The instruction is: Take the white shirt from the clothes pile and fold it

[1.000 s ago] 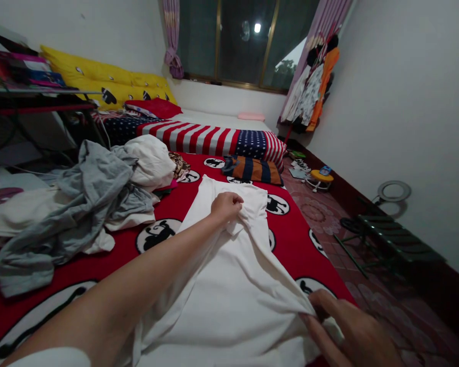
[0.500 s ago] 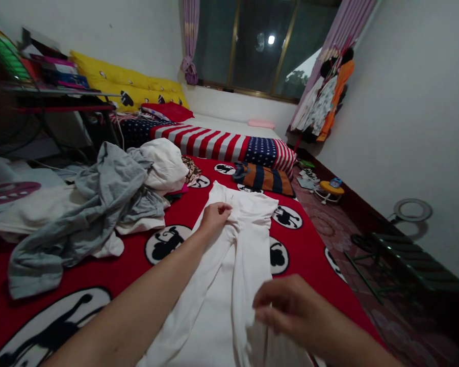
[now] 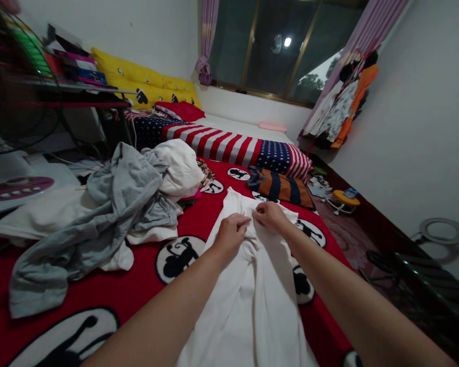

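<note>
Trousers [image 3: 275,295]: white, smooth, rumpled right beneath the hands!
Hands: left hand [image 3: 231,234], right hand [image 3: 271,216], close together, both pinching waist cloth.
Pile [image 3: 115,183]: crumpled, grey-and-white, left of them.
Blanket [image 3: 137,293]: red, oval-patterned, under the trousers.
Window [image 3: 268,56]: dark, beyond the hands.

we see a dim, greyish scene, with one white glare spot in the dark window [image 3: 279,63]. soft shading marks the white garment's [image 3: 273,300] folds. the ring [image 3: 423,232] throws a shadow on the wall [image 3: 436,137]. we notice upper-left blur and wide-angle tilt towards the edges.
</note>
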Tool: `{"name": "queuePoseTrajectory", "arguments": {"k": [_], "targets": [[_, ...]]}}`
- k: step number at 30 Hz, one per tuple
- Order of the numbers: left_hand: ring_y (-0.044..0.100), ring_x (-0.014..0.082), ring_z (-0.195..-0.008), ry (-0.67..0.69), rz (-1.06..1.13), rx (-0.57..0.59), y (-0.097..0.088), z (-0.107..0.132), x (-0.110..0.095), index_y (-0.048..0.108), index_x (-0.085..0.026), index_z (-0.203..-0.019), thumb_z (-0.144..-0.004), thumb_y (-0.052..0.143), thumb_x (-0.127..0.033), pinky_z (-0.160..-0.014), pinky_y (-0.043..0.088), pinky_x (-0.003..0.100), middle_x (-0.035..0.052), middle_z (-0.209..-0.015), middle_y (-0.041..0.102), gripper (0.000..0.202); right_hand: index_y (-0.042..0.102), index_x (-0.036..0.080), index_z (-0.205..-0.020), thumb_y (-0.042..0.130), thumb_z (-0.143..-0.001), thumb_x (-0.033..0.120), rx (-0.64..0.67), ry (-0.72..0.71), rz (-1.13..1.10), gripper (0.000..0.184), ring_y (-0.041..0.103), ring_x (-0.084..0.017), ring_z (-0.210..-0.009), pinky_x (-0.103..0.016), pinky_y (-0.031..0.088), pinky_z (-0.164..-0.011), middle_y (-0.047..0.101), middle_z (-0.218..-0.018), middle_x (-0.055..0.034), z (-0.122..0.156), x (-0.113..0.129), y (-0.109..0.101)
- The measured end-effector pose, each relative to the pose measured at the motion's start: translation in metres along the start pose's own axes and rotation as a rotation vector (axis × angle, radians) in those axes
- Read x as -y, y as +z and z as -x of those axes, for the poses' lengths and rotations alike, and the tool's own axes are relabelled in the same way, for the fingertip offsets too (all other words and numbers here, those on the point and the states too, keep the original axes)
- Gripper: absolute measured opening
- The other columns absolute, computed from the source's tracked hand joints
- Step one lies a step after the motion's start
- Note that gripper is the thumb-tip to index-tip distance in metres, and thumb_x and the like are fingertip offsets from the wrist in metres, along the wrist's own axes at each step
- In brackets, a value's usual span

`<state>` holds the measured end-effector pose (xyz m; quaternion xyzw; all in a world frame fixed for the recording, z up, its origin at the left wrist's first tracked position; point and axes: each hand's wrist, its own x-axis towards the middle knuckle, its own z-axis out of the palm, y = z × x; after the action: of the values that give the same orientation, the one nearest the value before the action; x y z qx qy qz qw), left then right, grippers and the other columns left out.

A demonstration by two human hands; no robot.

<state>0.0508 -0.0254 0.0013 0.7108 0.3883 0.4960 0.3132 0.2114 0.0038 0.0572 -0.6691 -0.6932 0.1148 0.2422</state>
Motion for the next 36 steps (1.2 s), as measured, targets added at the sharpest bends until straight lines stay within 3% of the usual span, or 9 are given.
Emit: {"name": "queuePoseTrajectory", "arguments": {"k": [2, 5, 11, 18, 22, 25, 28, 32, 36], "targets": [[0.065, 0.0159, -0.091, 0.002, -0.047, -0.062, -0.001, 0.000, 0.000, 0.074, -0.014, -0.102, -0.077, 0.054, 0.001, -0.085, 0.052, 0.026, 0.0081, -0.100, 0.070, 0.035, 0.063, 0.016, -0.069, 0.058, -0.076, 0.022, -0.054, -0.017, 0.010, 0.010, 0.054, -0.016, -0.059, -0.025, 0.034, -0.055, 0.060, -0.058, -0.0015, -0.006, 0.004, 0.010], [0.065, 0.0171, -0.092, -0.057, -0.146, -0.112, -0.001, -0.002, 0.001, 0.073, -0.014, -0.103, -0.080, 0.052, 0.000, -0.086, 0.051, 0.027, 0.0092, -0.102, 0.070, 0.034, 0.063, 0.016, -0.085, 0.050, -0.079, 0.018, -0.101, -0.044, 0.002, 0.014, 0.057, -0.017, -0.069, -0.026, 0.038, -0.063, 0.065, -0.074, -0.0043, -0.008, 0.005, 0.030], [0.066, 0.0216, -0.093, -0.124, -0.122, -0.093, -0.003, -0.004, 0.009, 0.075, -0.013, -0.096, -0.077, 0.055, -0.002, -0.090, 0.051, 0.034, 0.0114, -0.098, 0.071, 0.030, 0.055, 0.015, -0.111, 0.055, -0.074, 0.012, 0.000, -0.107, -0.087, 0.037, 0.060, -0.016, -0.076, -0.028, 0.048, -0.072, 0.065, -0.094, -0.0063, 0.011, -0.002, 0.041], [0.068, 0.0199, -0.088, -0.190, 0.044, -0.144, -0.004, -0.009, 0.022, 0.073, -0.010, -0.100, -0.079, 0.056, -0.011, -0.079, 0.055, 0.030, 0.0124, -0.100, 0.071, 0.027, 0.052, 0.020, -0.120, 0.047, -0.085, 0.010, -0.139, -0.467, 0.022, 0.037, 0.053, -0.024, -0.114, -0.041, 0.047, -0.097, 0.053, -0.123, -0.0126, 0.117, -0.037, 0.002], [0.067, 0.0172, -0.078, -0.226, 0.074, -0.175, -0.008, -0.008, 0.021, 0.066, -0.006, -0.111, -0.084, 0.047, -0.013, -0.066, 0.055, 0.026, 0.0138, -0.096, 0.071, 0.034, 0.053, 0.022, -0.120, 0.046, -0.091, 0.015, -0.089, -0.483, 0.068, 0.030, 0.053, -0.022, -0.116, -0.040, 0.048, -0.098, 0.054, -0.124, -0.0113, 0.180, -0.058, -0.013], [0.065, 0.0154, -0.076, -0.211, 0.028, -0.153, -0.028, 0.002, 0.017, 0.069, -0.009, -0.105, -0.078, 0.051, -0.011, -0.066, 0.053, 0.025, 0.0113, -0.094, 0.069, 0.032, 0.053, 0.023, -0.120, 0.048, -0.092, 0.015, -0.060, -0.478, 0.067, 0.030, 0.054, -0.021, -0.116, -0.039, 0.049, -0.098, 0.055, -0.124, -0.0106, 0.212, -0.064, -0.024], [0.061, 0.0145, -0.073, -0.153, -0.071, -0.088, -0.063, 0.021, 0.014, 0.074, -0.014, -0.090, -0.068, 0.061, -0.009, -0.071, 0.052, 0.026, 0.0070, -0.090, 0.066, 0.026, 0.053, 0.022, -0.121, 0.050, -0.090, 0.014, -0.025, -0.478, 0.073, 0.032, 0.057, -0.020, -0.112, -0.038, 0.051, -0.095, 0.058, -0.121, -0.0102, 0.239, -0.064, -0.034], [0.059, 0.0159, -0.077, -0.016, -0.338, 0.060, -0.100, 0.044, 0.000, 0.073, -0.018, -0.094, -0.073, 0.059, -0.014, -0.072, 0.052, 0.029, 0.0055, -0.093, 0.064, 0.025, 0.056, 0.023, -0.115, 0.054, -0.087, 0.015, -0.012, -0.488, 0.098, 0.029, 0.062, -0.020, -0.102, -0.036, 0.053, -0.087, 0.064, -0.110, -0.0095, 0.269, -0.058, -0.042], [0.060, 0.0191, -0.093, 0.178, -0.421, 0.218, -0.082, 0.050, -0.039, 0.070, -0.019, -0.103, -0.078, 0.054, -0.009, -0.088, 0.049, 0.034, 0.0062, -0.100, 0.066, 0.031, 0.058, 0.023, -0.109, 0.049, -0.090, 0.013, 0.030, -0.522, 0.095, 0.024, 0.062, -0.019, -0.096, -0.033, 0.053, -0.082, 0.064, -0.106, -0.0096, 0.283, -0.047, -0.042]]}}
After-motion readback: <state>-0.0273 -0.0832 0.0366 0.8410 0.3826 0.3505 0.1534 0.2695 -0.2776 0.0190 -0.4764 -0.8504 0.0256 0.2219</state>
